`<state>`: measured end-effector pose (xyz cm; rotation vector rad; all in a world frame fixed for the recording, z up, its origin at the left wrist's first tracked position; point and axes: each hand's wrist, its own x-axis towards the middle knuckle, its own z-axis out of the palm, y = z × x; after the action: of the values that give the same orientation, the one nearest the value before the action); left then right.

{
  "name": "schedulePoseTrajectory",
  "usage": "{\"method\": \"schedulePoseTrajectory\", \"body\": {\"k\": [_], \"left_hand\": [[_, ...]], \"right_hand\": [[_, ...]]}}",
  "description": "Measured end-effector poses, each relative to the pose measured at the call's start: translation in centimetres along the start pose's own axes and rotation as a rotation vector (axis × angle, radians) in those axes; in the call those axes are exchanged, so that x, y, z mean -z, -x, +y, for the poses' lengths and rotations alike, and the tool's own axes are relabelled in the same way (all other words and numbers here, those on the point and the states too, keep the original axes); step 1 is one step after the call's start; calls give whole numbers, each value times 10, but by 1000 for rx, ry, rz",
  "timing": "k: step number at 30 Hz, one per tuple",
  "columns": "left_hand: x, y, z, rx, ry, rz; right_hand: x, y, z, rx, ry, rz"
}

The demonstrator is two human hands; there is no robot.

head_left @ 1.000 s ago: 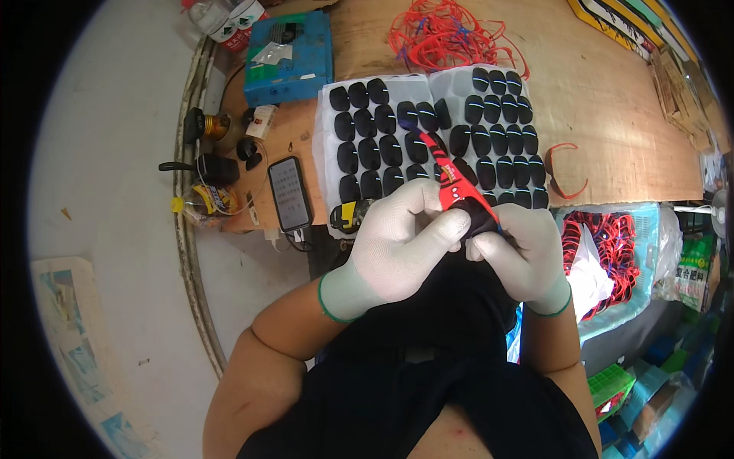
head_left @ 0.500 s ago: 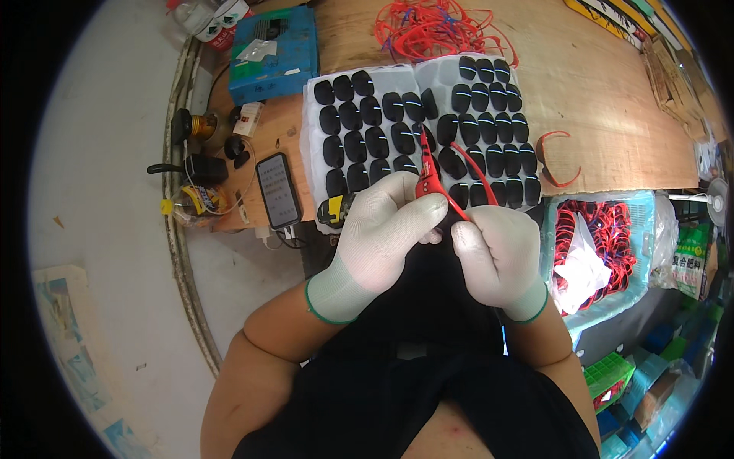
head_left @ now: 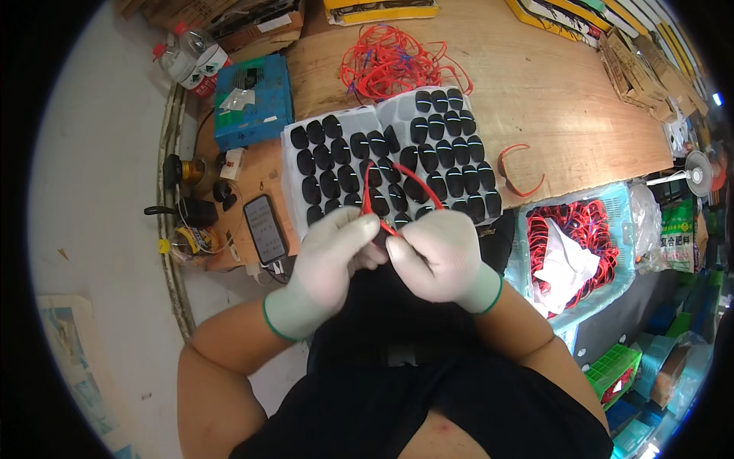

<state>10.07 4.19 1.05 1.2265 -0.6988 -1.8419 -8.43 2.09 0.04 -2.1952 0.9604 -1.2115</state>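
Note:
In white knit gloves with green cuffs, my two hands hold a pair of red glasses frames [head_left: 423, 186] over the near edge of the lens sheet. My left hand [head_left: 330, 252] is closed on the frame's left part, thumb on top. My right hand [head_left: 441, 256] pinches the frame front close to the middle. Both temples point away from me, spread apart. The frame's front is mostly hidden by my fingers. Beyond the hands, rows of dark lenses [head_left: 329, 182] lie on white paper sheets [head_left: 292, 170]; a few near the middle sit askew.
A tangle of red frames [head_left: 394, 65] lies behind the lenses. One red frame [head_left: 522, 191] rests to the right, above a blue basket [head_left: 623, 229] filled with red frames. At left are a phone [head_left: 264, 229], a blue box [head_left: 256, 99] and plastic bottles [head_left: 183, 65].
The glasses frame has turned in my hands, so its temples now stand spread apart. Both hands shift left in the view as the camera view moves.

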Motion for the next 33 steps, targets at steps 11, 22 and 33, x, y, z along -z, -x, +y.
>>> {"method": "schedulePoseTrajectory", "body": {"k": [11, 22, 33], "left_hand": [[-9, -19, -30, -347, 1, -171], [18, -9, -14, -676, -655, -207], [17, -3, -9, -470, -554, -225]], "right_hand": [[39, -14, 22, -151, -55, -439], [21, -6, -3, -320, -375, -191], [21, -5, 1, -397, -378, -208]]}}
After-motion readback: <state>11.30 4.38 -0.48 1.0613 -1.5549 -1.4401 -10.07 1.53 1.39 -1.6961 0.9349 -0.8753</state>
